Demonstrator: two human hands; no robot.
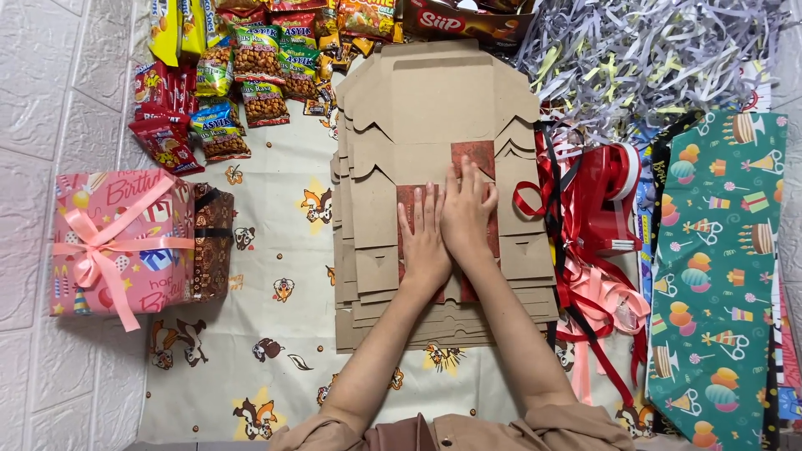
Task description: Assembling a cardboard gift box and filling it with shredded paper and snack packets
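Head view: both hands lie flat, fingers spread, gripping nothing. The left hand [426,244] and right hand [468,215] press side by side on a dark red patterned sheet [473,155], which sits on a stack of flat brown cardboard box blanks [434,92]. The sheet lies directly beneath the palms, its long axis running 12 to 6 o'clock; the right hand reaches further toward 12. Red ribbon [585,250] lies at 3 o'clock, a pink gift box [117,242] at 9.

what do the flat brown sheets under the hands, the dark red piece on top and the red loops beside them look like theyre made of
Flat brown sheets: likely matte kraft cardboard, with die-cut flaps and crease lines, stacked.
Dark red piece, under left hand and right hand: probably patterned paper or thin card; uncertain.
Red loops: glossy ribbon, probably plastic or satin, judging by the sheen.
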